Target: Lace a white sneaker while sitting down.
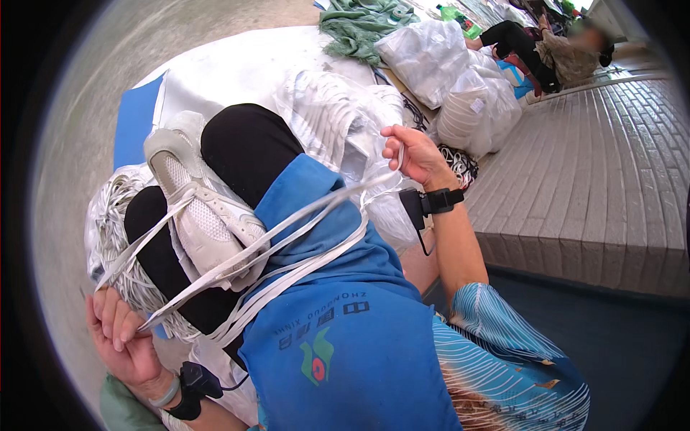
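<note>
Shoe (pixel 205 223) resting on lap, over dark trousers (pixel 251 136). Left hand (pixel 126 334) and right hand (pixel 415 154), fingers curled, both pinching white laces (pixel 345 194) spanning apron (pixel 345 337). Laces looking light, limp, likely tangling; best gripping near tips. Shoe seeming light, mesh soft; sole edge offering firmer hold. White sheet (pixel 230 61) covering ground ahead; 2 clear bags (pixel 424 50) bulging beyond; 1 person (pixel 568 57) sitting near ledge (pixel 589 172).
</note>
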Action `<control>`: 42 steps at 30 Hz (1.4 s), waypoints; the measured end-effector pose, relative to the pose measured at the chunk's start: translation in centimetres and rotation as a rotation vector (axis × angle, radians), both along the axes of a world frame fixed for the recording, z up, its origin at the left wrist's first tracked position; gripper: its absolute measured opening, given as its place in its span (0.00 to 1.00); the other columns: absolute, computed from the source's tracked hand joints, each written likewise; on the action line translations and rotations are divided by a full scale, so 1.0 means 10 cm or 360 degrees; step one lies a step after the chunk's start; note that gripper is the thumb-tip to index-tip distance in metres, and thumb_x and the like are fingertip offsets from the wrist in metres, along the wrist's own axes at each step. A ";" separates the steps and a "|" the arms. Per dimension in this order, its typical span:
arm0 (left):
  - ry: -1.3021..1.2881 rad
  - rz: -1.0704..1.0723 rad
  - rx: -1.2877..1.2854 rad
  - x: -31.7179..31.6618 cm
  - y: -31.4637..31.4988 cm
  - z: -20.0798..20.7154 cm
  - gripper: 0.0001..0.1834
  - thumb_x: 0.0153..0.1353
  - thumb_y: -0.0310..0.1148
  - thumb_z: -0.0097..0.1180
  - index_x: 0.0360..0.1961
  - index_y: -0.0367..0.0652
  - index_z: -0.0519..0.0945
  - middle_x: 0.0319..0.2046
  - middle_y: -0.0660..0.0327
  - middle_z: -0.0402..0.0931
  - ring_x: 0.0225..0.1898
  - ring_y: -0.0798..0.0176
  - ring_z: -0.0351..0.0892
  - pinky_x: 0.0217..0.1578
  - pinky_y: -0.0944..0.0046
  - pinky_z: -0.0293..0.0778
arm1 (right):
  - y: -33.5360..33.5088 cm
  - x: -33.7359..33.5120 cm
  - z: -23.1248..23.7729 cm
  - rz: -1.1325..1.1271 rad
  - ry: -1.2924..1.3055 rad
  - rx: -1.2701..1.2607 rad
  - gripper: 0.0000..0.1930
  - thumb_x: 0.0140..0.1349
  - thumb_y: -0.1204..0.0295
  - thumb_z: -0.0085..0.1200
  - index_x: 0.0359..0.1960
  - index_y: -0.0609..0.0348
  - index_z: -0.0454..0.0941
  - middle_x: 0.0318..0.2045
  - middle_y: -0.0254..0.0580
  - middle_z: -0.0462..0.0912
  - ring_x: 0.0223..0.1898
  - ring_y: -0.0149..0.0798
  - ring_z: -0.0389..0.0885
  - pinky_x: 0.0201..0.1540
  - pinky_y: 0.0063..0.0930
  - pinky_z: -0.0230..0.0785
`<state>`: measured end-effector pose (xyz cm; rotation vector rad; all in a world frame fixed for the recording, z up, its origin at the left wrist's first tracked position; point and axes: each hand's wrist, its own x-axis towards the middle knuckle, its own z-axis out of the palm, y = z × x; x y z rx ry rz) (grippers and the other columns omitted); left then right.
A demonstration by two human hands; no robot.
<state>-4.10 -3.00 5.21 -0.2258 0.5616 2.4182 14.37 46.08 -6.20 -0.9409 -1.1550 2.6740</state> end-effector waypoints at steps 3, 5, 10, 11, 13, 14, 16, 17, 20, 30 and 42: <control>-0.0111 -0.0092 0.0293 0.02 0.01 0.07 0.16 0.76 0.36 0.32 0.28 0.45 0.58 0.20 0.64 0.57 0.16 0.70 0.57 0.24 0.65 0.64 | -0.08 -0.01 -0.03 0.0079 -0.0464 0.0502 0.15 0.72 0.61 0.43 0.42 0.62 0.73 0.23 0.38 0.81 0.28 0.40 0.85 0.22 0.32 0.80; -0.0160 -0.0120 0.0389 0.03 0.03 0.09 0.15 0.75 0.36 0.32 0.28 0.45 0.58 0.21 0.63 0.58 0.17 0.69 0.58 0.25 0.65 0.64 | -0.12 0.00 -0.05 0.0170 -0.0440 0.0542 0.16 0.72 0.60 0.43 0.42 0.62 0.73 0.23 0.38 0.81 0.28 0.40 0.85 0.22 0.32 0.79; -0.0236 -0.0079 0.0408 0.03 0.05 0.11 0.15 0.75 0.36 0.33 0.27 0.45 0.58 0.21 0.63 0.58 0.18 0.68 0.58 0.26 0.64 0.65 | -0.13 0.03 -0.07 0.0455 -0.0451 0.0569 0.17 0.70 0.59 0.45 0.45 0.63 0.73 0.28 0.43 0.81 0.30 0.41 0.86 0.26 0.36 0.80; -0.0247 -0.0094 0.0453 0.03 0.05 0.11 0.15 0.75 0.36 0.33 0.27 0.45 0.58 0.21 0.63 0.58 0.19 0.68 0.58 0.26 0.64 0.65 | -0.13 0.04 -0.07 0.0456 -0.0458 0.0564 0.17 0.70 0.59 0.45 0.45 0.63 0.73 0.28 0.43 0.81 0.30 0.41 0.86 0.26 0.36 0.80; -0.0253 -0.0074 0.0413 0.03 0.04 0.11 0.15 0.75 0.36 0.33 0.27 0.45 0.58 0.21 0.63 0.57 0.19 0.68 0.58 0.26 0.64 0.65 | -0.13 0.05 -0.08 0.0528 -0.0270 0.0340 0.17 0.68 0.64 0.51 0.50 0.64 0.71 0.34 0.44 0.81 0.35 0.40 0.85 0.33 0.35 0.81; -0.0256 -0.0089 0.0445 0.03 0.04 0.11 0.16 0.75 0.36 0.33 0.27 0.45 0.58 0.21 0.63 0.57 0.19 0.68 0.58 0.26 0.64 0.66 | -0.13 0.06 -0.09 0.0532 -0.0277 0.0329 0.17 0.68 0.64 0.51 0.50 0.64 0.71 0.34 0.44 0.81 0.35 0.40 0.85 0.33 0.35 0.81; -0.0252 -0.0075 0.0395 0.03 0.03 0.10 0.16 0.75 0.36 0.34 0.27 0.45 0.58 0.21 0.63 0.57 0.19 0.68 0.58 0.26 0.64 0.66 | -0.14 0.10 -0.10 0.0563 -0.0012 0.0161 0.20 0.66 0.70 0.53 0.57 0.66 0.67 0.42 0.46 0.82 0.47 0.42 0.83 0.46 0.34 0.79; -0.0255 -0.0079 0.0417 0.03 0.03 0.10 0.16 0.75 0.35 0.34 0.27 0.45 0.58 0.21 0.63 0.57 0.19 0.68 0.58 0.26 0.64 0.66 | -0.14 0.12 -0.10 0.0562 -0.0011 0.0161 0.20 0.66 0.70 0.53 0.57 0.66 0.67 0.42 0.46 0.82 0.47 0.42 0.83 0.46 0.34 0.79; -0.0253 -0.0098 0.0413 0.01 0.03 0.08 0.16 0.74 0.35 0.34 0.26 0.45 0.58 0.21 0.63 0.57 0.19 0.68 0.58 0.26 0.65 0.67 | -0.14 0.17 -0.11 0.0524 0.0185 0.0085 0.24 0.65 0.75 0.52 0.62 0.69 0.63 0.46 0.48 0.80 0.53 0.47 0.80 0.55 0.36 0.75; -0.0210 -0.0085 0.0307 0.02 0.01 0.06 0.16 0.75 0.35 0.34 0.26 0.45 0.57 0.21 0.63 0.56 0.19 0.68 0.57 0.25 0.66 0.66 | -0.07 0.21 -0.13 0.0382 0.0189 0.0042 0.18 0.67 0.74 0.51 0.56 0.68 0.69 0.42 0.47 0.82 0.48 0.46 0.82 0.51 0.39 0.78; 0.0086 -0.0147 0.0223 0.14 -0.04 0.08 0.14 0.76 0.35 0.31 0.30 0.45 0.59 0.21 0.65 0.58 0.18 0.70 0.60 0.38 0.56 0.73 | 0.32 0.20 -0.21 -0.0303 0.0478 0.0233 0.07 0.67 0.71 0.53 0.44 0.57 0.77 0.39 0.41 0.82 0.43 0.40 0.82 0.46 0.38 0.79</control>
